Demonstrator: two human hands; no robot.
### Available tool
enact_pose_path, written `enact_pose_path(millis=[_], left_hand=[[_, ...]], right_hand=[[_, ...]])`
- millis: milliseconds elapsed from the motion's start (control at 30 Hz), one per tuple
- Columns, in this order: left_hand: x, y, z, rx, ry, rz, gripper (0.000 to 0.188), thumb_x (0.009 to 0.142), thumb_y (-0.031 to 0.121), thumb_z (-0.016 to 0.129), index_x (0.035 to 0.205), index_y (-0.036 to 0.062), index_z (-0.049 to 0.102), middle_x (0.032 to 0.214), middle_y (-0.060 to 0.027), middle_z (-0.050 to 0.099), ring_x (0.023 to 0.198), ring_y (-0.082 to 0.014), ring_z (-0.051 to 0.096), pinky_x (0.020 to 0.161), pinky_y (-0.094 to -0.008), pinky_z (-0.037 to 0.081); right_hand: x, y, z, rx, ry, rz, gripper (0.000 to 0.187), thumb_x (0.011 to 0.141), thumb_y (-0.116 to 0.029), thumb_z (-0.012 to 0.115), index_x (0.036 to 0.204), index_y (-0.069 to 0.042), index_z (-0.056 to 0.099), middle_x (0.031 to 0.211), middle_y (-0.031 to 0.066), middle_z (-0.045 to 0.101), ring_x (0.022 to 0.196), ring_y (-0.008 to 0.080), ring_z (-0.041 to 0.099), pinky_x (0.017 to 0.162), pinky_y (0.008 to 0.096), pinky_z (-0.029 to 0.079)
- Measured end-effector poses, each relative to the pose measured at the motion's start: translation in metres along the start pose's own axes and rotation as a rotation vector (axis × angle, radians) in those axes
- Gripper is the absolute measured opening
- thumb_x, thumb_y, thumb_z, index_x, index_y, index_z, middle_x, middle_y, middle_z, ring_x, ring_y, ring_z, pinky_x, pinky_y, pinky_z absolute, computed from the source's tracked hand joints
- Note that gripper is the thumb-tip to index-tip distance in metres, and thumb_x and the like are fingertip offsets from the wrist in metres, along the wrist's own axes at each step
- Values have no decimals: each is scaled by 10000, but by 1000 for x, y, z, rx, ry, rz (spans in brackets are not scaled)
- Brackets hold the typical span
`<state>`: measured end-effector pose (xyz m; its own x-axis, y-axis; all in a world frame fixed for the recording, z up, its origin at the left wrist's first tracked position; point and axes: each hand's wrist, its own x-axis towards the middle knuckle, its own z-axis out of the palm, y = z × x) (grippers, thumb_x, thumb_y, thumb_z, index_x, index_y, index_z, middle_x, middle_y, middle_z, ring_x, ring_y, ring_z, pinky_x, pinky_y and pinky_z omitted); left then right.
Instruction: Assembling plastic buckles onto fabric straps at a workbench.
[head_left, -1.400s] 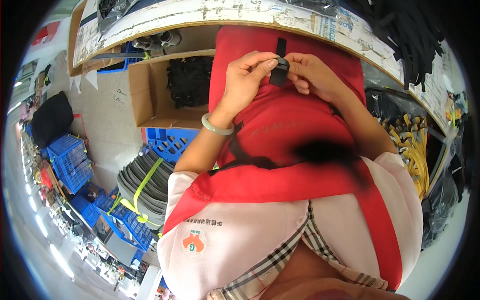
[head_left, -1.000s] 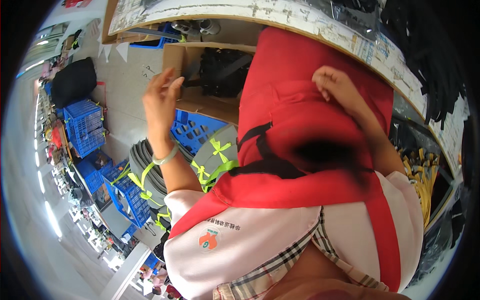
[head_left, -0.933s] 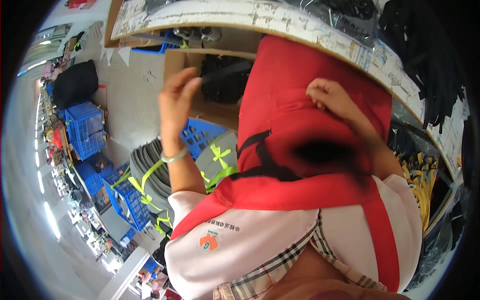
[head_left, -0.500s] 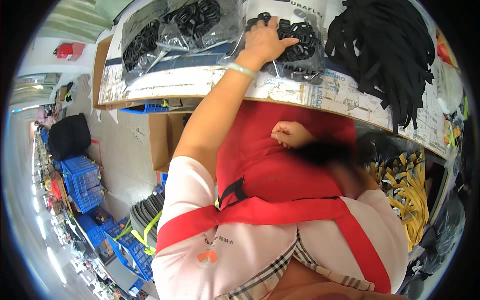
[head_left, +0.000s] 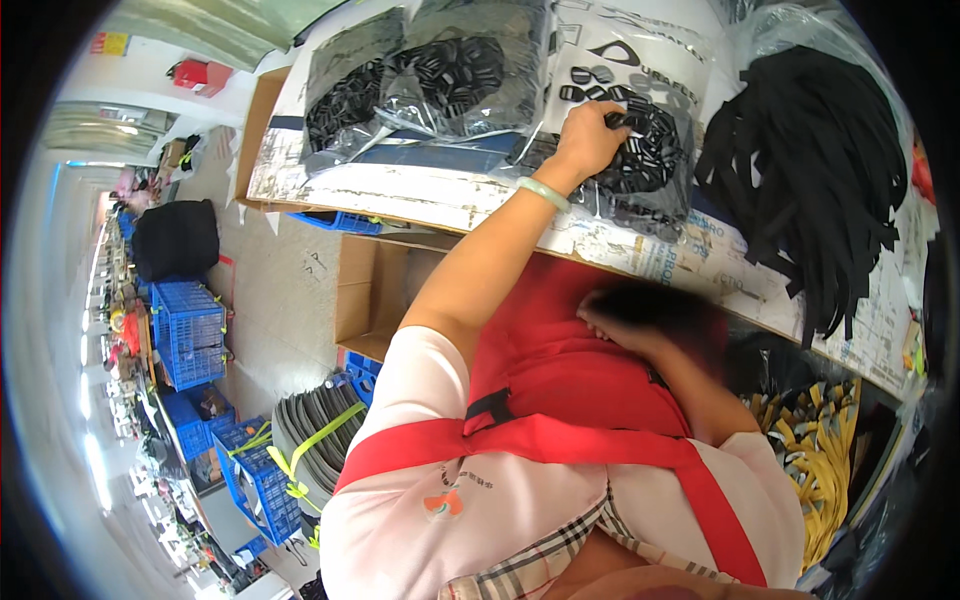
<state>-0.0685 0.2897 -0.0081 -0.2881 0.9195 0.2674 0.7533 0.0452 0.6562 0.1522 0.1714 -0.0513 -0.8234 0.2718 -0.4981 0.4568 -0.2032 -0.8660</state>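
My left hand (head_left: 588,142), with a pale green bangle at the wrist, is closed on a black plastic buckle (head_left: 617,121). It rests over a heap of similar black buckles (head_left: 648,160) on a clear printed plastic bag (head_left: 600,205), near the table's front edge. My right hand (head_left: 628,328) is in front of the red apron (head_left: 535,345), its visible fingers curled. A blurred dark shape (head_left: 665,308) covers part of this hand, so whatever it holds, if anything, is hidden.
Left of the heap, bags of black buckles (head_left: 450,80) lie on the table (head_left: 420,165). A bundle of black straps (head_left: 810,170) hangs over its right edge. Yellow straps (head_left: 815,470) are piled below. Blue crates (head_left: 190,330) and a cardboard box (head_left: 365,295) stand at left.
My left hand has gone from spread fingers over the buckles to a closed grip on one. The whole view has shifted, and my right hand stays curled by the apron.
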Motion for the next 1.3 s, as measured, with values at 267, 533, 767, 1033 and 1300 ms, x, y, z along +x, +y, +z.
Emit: enact_pose_path(millis=[267, 533, 767, 1033, 1300], left_hand=[[28, -5, -10, -1466, -86, -743, 293, 900, 333, 621, 977, 51, 594, 809, -106, 629, 720, -276, 634, 626, -409, 569], [29, -18, -3, -1685, -188, -979, 303, 949, 354, 511, 956, 54, 554, 801, -111, 618, 609, -225, 569, 395, -268, 428], [23, -2, -11, -1740, -215, -801, 252, 912, 295, 609, 923, 53, 541, 779, -90, 592, 546, -173, 529, 339, -218, 351], [-26, 35, -30, -1955, -391, -688, 273, 939, 321, 578, 1024, 62, 558, 823, -93, 578, 575, -156, 521, 345, -198, 335], [-165, 53, -25, -1866, -569, -1053, 420, 958, 484, 482, 1028, 77, 562, 845, -62, 573, 560, -144, 507, 307, -184, 319]], right_hand=[[5, 22, 1, 57, 59, 20, 133, 924, -176, 592, 912, -44, 609, 689, -2, 574, 551, 61, 509, 491, 216, 423], [0, 1, 7, 64, 55, -46, 129, 926, -169, 589, 897, -44, 600, 689, -1, 568, 569, 66, 512, 507, 223, 430], [2, 7, 9, 71, 106, -61, 124, 924, -154, 587, 896, -34, 599, 693, -3, 561, 571, 67, 494, 511, 231, 411], [-27, -59, -18, -106, 629, -407, 124, 921, -133, 589, 994, -38, 619, 778, -7, 563, 674, 60, 483, 609, 229, 422], [-34, -82, -42, -158, 542, -414, 158, 868, -107, 650, 1009, -35, 648, 806, 26, 578, 631, 110, 519, 582, 241, 428]])
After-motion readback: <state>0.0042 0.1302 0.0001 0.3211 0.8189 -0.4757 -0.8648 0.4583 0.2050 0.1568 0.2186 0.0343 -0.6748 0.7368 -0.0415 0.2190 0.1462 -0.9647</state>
